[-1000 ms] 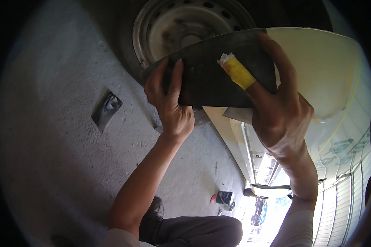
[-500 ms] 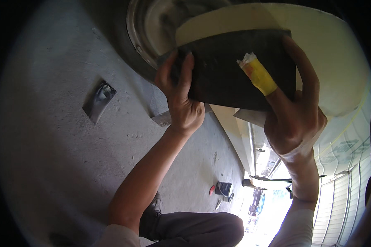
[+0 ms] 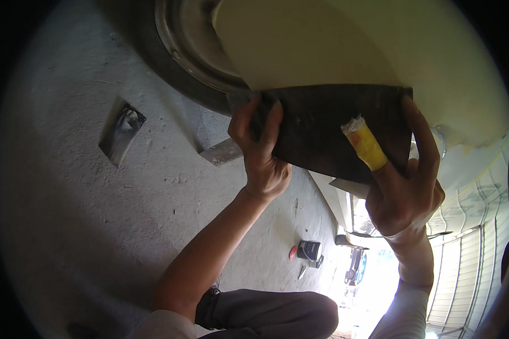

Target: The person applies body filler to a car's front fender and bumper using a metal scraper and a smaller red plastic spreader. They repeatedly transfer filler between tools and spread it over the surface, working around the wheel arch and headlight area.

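Note:
A dark, thin, flexible spreader sheet [image 3: 316,124] is held between my two hands against the car body. My left hand [image 3: 263,152] grips its left end, fingers closed around the edge. My right hand [image 3: 407,192] clasps the right end. One of its fingers, wrapped in yellow tape [image 3: 365,148] with a frayed white tip, presses across the sheet's face. Above the sheet's upper edge stretches a smooth beige coat of filler [image 3: 305,45] on the pale body panel [image 3: 458,73]. A small grey plate corner [image 3: 350,187] sticks out beside my right hand.
A wheel [image 3: 178,45] stands at the upper left, close to the panel. On the concrete floor [image 3: 124,226] lie a smeared dark plate [image 3: 123,133] and a grey flat strip [image 3: 221,151]. A dark bucket [image 3: 309,250] and a red disc [image 3: 293,252] are farther off.
Both hands have drawn the spreader sheet down toward me along the panel. More of the beige coat now shows above its upper edge. The view has shifted slightly.

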The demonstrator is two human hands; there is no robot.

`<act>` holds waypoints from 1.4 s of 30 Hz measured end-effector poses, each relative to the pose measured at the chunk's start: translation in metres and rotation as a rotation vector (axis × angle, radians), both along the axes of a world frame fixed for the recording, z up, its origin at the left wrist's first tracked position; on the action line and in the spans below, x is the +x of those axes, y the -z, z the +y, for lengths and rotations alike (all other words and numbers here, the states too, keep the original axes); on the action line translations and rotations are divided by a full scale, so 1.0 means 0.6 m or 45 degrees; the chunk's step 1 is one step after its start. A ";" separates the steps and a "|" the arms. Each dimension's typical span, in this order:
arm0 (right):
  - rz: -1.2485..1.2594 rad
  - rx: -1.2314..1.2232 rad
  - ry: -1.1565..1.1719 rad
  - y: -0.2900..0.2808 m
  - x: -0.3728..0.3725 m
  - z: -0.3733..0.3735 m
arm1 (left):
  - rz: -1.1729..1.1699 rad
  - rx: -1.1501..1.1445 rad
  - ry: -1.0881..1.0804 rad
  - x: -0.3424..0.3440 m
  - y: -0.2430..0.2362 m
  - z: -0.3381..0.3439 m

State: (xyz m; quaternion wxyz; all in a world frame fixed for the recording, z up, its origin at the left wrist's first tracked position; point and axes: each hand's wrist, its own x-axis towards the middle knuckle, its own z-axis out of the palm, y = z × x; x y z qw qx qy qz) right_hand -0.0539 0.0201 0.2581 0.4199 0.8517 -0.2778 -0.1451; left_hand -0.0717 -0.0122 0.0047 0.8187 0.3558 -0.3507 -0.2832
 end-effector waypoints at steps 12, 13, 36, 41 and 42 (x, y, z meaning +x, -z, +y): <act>0.016 -0.067 0.132 0.000 -0.005 0.043 | 0.073 0.009 0.150 -0.024 -0.005 0.043; 0.058 -0.058 0.188 0.000 0.001 0.052 | 0.123 0.000 0.202 -0.021 -0.006 0.048; -2.024 1.147 1.259 0.275 -0.033 0.213 | -0.244 1.067 1.654 0.564 -0.027 0.178; -1.363 0.735 -0.129 0.228 0.075 0.171 | -0.177 1.016 1.562 0.621 -0.067 0.200; -1.283 0.740 -0.053 0.209 0.084 0.169 | -0.196 1.015 1.472 0.637 -0.069 0.201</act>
